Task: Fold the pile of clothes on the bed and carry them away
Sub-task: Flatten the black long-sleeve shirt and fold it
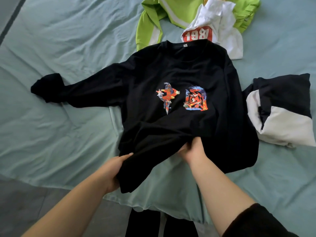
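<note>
A black long-sleeved shirt [171, 74] with two red and blue prints on its chest lies face up on the bed, collar away from me, its left sleeve stretched out to the left. My left hand [112, 170] grips the shirt's lower left hem, fingers curled under the cloth. My right hand [191, 149] grips a bunched part of the hem near the middle, fingertips tucked into the fabric. The lower right part of the shirt hangs toward the bed's edge.
A green jacket [153, 21] and a white shirt [213, 23] printed 1987 lie beyond the collar. A black and white garment [282, 108] sits folded at the right. The pale green sheet [59, 48] is wrinkled; the bed's edge and grey floor [25, 202] are near me.
</note>
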A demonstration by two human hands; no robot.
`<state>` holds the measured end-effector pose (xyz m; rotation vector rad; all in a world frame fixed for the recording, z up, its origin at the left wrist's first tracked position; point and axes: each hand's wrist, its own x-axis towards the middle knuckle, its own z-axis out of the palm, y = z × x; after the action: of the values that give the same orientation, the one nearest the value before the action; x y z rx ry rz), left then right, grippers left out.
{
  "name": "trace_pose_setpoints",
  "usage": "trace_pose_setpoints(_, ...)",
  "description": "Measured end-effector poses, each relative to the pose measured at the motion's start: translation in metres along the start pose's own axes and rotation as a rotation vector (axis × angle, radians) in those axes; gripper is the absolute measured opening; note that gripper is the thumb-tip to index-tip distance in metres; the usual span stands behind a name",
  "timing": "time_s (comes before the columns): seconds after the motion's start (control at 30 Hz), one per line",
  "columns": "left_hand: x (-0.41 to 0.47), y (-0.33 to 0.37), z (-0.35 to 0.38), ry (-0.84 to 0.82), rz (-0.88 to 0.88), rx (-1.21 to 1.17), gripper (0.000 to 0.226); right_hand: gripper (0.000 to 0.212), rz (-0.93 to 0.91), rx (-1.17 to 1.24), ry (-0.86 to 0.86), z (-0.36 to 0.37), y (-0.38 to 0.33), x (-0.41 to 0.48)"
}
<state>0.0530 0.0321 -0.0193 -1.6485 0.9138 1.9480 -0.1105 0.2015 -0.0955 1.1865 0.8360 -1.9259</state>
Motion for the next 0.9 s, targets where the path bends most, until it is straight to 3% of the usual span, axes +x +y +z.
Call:
trace_pose_setpoints(0.1,0.002,-0.004,-0.008,0.017,0.023,0.009,0.032,0.033,0.007,-0.023,-0.019,-0.001,-0.007,-0.002)
trace_pose_setpoints(0.27,0.009,-0.009,-0.026,0.282,0.212,0.129,0.035,0.016,-0.060,-0.148,0.079,-0.048,-0.010,-0.042)
trace_pose_setpoints(0.33,0.007,-0.013,-0.031,0.322,0.270,0.196,0.032,0.019,-0.088,-0.127,0.068,-0.076,-0.009,-0.071)
trace_pose_setpoints(0.5,-0.007,-0.029,-0.033,0.211,0.264,0.311,0.028,0.031,-0.148,-0.025,0.123,-0.120,-0.004,-0.123)
trace_pose_setpoints(0.67,-0.022,-0.042,-0.059,0.031,0.060,0.385,0.038,0.014,-0.073,-0.241,0.263,-0.132,0.014,-0.141)
trace_pose_setpoints(0.9,-0.019,-0.057,-0.101,0.478,0.441,0.458,0.016,0.017,-0.205,-0.504,0.325,-0.161,0.036,-0.155)
